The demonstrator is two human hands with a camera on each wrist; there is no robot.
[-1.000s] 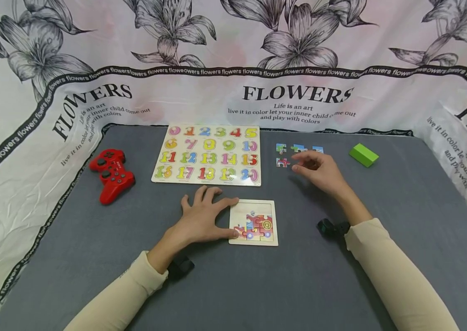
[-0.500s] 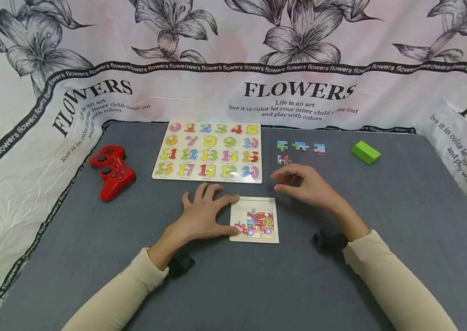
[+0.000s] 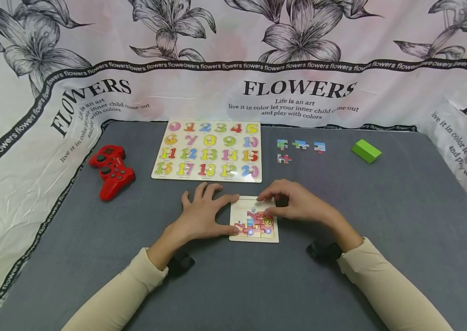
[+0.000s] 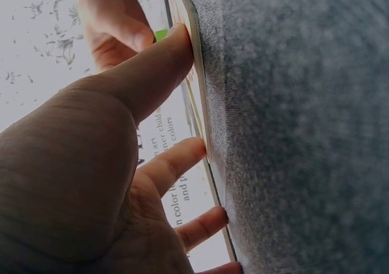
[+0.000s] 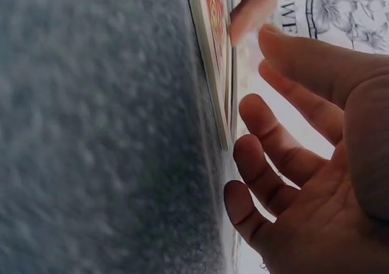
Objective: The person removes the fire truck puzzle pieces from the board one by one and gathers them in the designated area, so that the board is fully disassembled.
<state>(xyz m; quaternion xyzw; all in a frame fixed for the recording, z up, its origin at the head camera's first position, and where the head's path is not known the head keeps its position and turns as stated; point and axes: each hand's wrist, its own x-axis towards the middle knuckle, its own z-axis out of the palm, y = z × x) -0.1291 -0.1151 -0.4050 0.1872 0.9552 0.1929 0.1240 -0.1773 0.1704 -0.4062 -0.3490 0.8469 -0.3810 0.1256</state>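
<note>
Puzzle board (image 3: 239,209): left fingers (image 3: 226,200) spread, touching it; right fingers (image 3: 273,189) loosely curved above (palm (image 5: 310,225) seen from right wrist, not head).

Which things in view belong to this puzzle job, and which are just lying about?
Belong, by the look of it:
square pale wooden tray, touched by the left hand
partly built red jigsaw inside it
four loose multicoloured jigsaw pieces

Apparently just lying about:
red plastic game controller
cream rectangular board of coloured numbers
green rectangular block

Four loose jigsaw pieces (image 3: 300,145), one jigsaw tray (image 3: 240,209), one number board (image 3: 207,151), one controller (image 3: 112,173), one green block (image 3: 366,151).
</note>
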